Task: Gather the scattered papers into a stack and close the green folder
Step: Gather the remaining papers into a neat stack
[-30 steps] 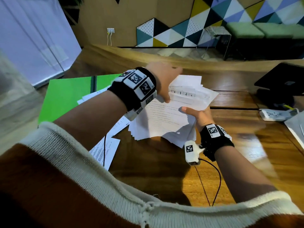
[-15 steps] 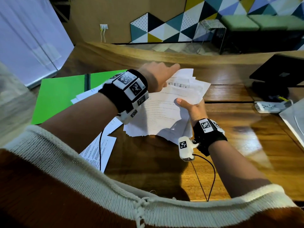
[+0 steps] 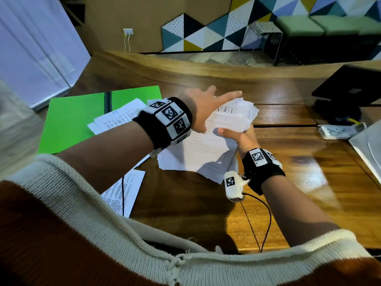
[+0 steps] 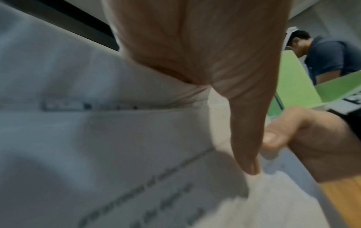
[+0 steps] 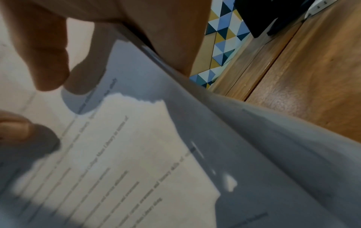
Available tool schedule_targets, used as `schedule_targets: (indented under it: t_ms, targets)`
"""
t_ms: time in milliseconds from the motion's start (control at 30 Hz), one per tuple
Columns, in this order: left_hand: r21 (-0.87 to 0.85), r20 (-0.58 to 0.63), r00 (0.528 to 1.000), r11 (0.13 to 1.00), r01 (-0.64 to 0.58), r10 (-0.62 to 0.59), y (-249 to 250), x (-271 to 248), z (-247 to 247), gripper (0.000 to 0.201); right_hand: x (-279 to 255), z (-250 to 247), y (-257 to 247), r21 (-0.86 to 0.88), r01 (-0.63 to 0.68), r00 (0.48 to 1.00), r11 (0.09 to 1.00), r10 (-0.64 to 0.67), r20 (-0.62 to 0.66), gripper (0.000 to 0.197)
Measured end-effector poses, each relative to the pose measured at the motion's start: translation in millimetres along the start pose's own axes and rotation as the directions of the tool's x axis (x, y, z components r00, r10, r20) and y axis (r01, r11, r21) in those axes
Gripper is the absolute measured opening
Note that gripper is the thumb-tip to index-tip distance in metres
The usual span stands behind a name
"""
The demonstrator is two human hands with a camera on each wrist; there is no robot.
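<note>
A loose bundle of white printed papers [image 3: 198,153] sits mid-table, its far end bent upward. My right hand [image 3: 241,137] grips the bundle's right side, thumb on the top sheet and fingers underneath. My left hand [image 3: 208,106] lies across the far part with fingers straight, and its thumb [image 4: 252,168] touches the top page. The green folder [image 3: 72,120] lies open flat at the left. A few loose sheets [image 3: 117,116] overlap the folder's right half. One more sheet [image 3: 123,193] lies near the front edge, partly under my left forearm.
On the wooden table [image 3: 299,182], a white power strip [image 3: 338,132] and a black stand [image 3: 350,89] sit at the far right. A pale flat object [image 3: 369,153] pokes in at the right edge. Another person [image 4: 328,57] stands beyond the table.
My left hand has spread its fingers straight and reached further over the far edge of the bundle. The far end of the papers has curled up, with my right hand gripping higher on the side.
</note>
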State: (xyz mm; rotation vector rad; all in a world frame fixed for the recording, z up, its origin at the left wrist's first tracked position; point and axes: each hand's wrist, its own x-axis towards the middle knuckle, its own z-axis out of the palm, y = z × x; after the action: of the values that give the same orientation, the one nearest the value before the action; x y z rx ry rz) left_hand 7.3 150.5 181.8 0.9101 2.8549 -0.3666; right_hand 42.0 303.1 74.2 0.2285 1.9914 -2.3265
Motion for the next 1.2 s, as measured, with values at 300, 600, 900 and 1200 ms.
schedule_targets:
  t_ms: [300,600,900,1200]
  targets:
    - [-0.332,0.138,0.99,0.941,0.061,-0.015,-21.5,-7.0,0.6,0.131,0.7,6.2,2.5,-0.095,0.055,0.998,0.994,-0.059,-0.04,0.039]
    - [-0.913,0.094,0.962,0.363,0.186,-0.256,-111.2,-29.3,50.5,0.044,11.1,1.4,-1.7,-0.026,0.074,0.99,0.997,-0.077,-0.121,0.041]
    - [-0.991,0.104,0.774,-0.129,0.029,-0.625,-55.8,-24.3,124.4,0.039,5.5,6.0,-24.7,-0.012,0.156,0.979,0.988,-0.156,-0.132,0.029]
    - [-0.939,0.0,0.62,-0.214,-0.27,-0.785,-25.7,-21.3,126.6,0.07,3.2,-4.5,-33.7,0.028,0.198,0.978,0.98,-0.196,-0.066,0.037]
